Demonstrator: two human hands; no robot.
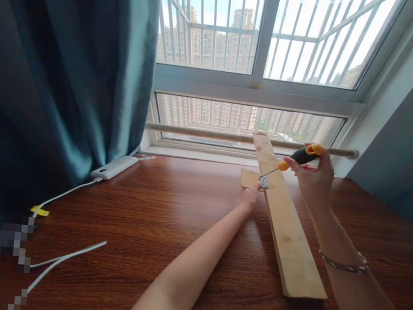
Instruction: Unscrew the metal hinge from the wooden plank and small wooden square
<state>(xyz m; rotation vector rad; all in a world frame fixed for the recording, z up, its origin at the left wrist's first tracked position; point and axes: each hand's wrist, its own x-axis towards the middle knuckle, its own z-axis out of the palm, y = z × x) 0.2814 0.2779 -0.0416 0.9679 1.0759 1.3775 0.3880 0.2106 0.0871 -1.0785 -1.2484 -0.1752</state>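
My right hand (316, 177) is closed around the yellow and black handle of a screwdriver (302, 155), which slants down to the left. The shaft's tip meets a small metal hinge (265, 182) lying where two pieces of wood come together. One is a long pale plank (289, 224) running from the near right toward the window; the other is a short flat board (248, 177) at its left edge. My left hand (249, 196) grips the short board close to the hinge, thumb on top, its other fingers mostly hidden underneath.
Under everything is a dark reddish-brown wooden surface (172, 210). A white power strip (114, 167) with a cable lies at the left by a blue curtain (72, 64). More white cable (69, 255) is nearer. A horizontal rail (208, 134) crosses before the window, behind the plank's far end.
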